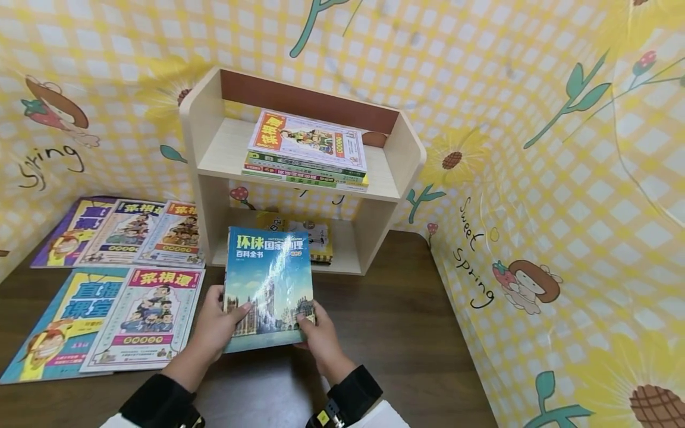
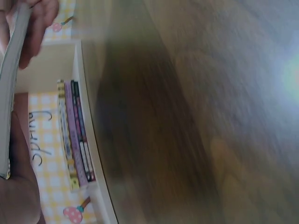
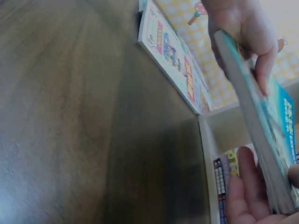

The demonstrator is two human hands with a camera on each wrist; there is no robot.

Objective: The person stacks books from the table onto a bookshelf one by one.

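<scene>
Gripping blue book (image 1: pixel 269 285) at bottom corners, left hand (image 1: pixel 214 327) and right hand (image 1: pixel 321 336), thumbs on cover. Glossy cover: sky, castle-like buildings, white title. Held tilted above dark table (image 1: pixel 407 333), before shelf (image 1: pixel 299 172). Stacked books (image 1: pixel 307 151) on upper shelf board.

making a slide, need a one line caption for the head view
Both hands, left and right, hold a blue book before a wooden shelf.

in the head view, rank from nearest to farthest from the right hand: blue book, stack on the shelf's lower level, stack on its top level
1. blue book: held in the right hand.
2. lower stack: just behind the book, low in the shelf.
3. top stack: farthest, on the upper level.
</scene>
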